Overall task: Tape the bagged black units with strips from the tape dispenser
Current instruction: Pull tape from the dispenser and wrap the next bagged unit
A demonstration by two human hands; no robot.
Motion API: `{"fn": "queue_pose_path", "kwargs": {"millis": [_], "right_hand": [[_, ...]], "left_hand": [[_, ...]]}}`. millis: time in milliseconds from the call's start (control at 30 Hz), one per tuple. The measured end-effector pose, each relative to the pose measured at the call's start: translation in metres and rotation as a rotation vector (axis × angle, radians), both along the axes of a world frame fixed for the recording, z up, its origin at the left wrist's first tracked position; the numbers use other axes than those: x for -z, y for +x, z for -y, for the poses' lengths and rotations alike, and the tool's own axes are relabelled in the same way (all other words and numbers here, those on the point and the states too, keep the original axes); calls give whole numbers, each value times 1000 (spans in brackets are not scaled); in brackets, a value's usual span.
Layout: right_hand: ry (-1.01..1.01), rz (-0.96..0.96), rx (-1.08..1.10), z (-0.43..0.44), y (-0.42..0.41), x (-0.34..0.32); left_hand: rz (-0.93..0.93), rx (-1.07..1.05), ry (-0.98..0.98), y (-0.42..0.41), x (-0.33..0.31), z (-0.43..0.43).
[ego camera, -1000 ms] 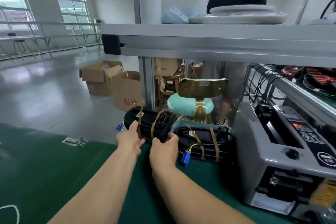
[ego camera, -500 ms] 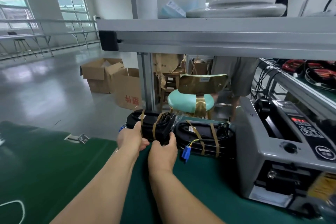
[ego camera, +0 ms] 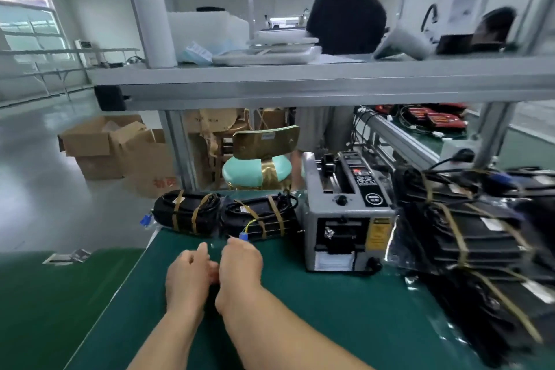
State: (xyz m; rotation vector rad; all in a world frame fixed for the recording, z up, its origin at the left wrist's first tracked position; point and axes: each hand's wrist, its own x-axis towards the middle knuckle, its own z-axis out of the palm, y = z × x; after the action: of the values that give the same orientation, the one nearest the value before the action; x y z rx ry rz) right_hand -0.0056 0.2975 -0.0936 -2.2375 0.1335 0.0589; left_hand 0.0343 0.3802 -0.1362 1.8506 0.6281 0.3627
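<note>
Landmark: grey box-shaped tape dispenser [ego camera: 345, 219] on the green bench mat [ego camera: 330, 324], its outlet facing me.
Taped units: two black units in clear bags, banded with brown strips, lie flat just left of the dispenser at the mat's far edge.
Long axis: both run left to right, end to end; the strips cross them the short way.
Nearer unit [ego camera: 261, 215]: beside the dispenser; its blue plug [ego camera: 244, 236] on a yellow wire points toward me.
Farther unit [ego camera: 186, 213]: its blue plug [ego camera: 145, 221] sticks out away from the dispenser.
My left hand [ego camera: 187, 272]: left of the dispenser and nearer me, fingers loosely curled, holding nothing.
My right hand [ego camera: 240, 264]: touching the left, loosely curled, just short of the near plug; nothing visibly held.
Stack of bagged black units [ego camera: 474, 243]: right of the dispenser.
</note>
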Motion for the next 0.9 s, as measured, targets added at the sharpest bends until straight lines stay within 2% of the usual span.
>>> {"fn": "queue_pose_path", "kwargs": {"millis": [33, 67, 100, 133, 200, 267, 367, 433, 533, 633, 733, 900], "right_hand": [[274, -22, 102, 14, -13, 9], [401, -133, 14, 29, -16, 6], [285, -153, -93, 37, -27, -1], [290, -173, -142, 58, -42, 3], [391, -216, -121, 93, -70, 10], [505, -210, -52, 128, -93, 15], [519, -159, -5, 176, -117, 18], [577, -102, 41, 207, -127, 14], [632, 11, 80, 256, -138, 0], [590, 173, 175, 313, -140, -13], [597, 329, 371, 373, -143, -25], [539, 574, 852, 473, -143, -31]], "left_hand": [[-26, 24, 44, -16, 4, 9], [-34, 57, 65, -31, 7, 21], [-40, 95, 54, -47, 8, 33], [-38, 111, 41, -60, 7, 47], [-39, 156, 18, -84, 7, 69], [-35, 292, 33, -107, 5, 98], [-24, 399, 19, -126, 0, 148], [5, 404, -11, -132, -12, 181], [73, 521, -1, -135, -32, 230], [167, 664, 7, -131, -50, 281], [204, 766, -47, -124, -65, 346], [116, 935, -26, -112, -79, 457]]}}
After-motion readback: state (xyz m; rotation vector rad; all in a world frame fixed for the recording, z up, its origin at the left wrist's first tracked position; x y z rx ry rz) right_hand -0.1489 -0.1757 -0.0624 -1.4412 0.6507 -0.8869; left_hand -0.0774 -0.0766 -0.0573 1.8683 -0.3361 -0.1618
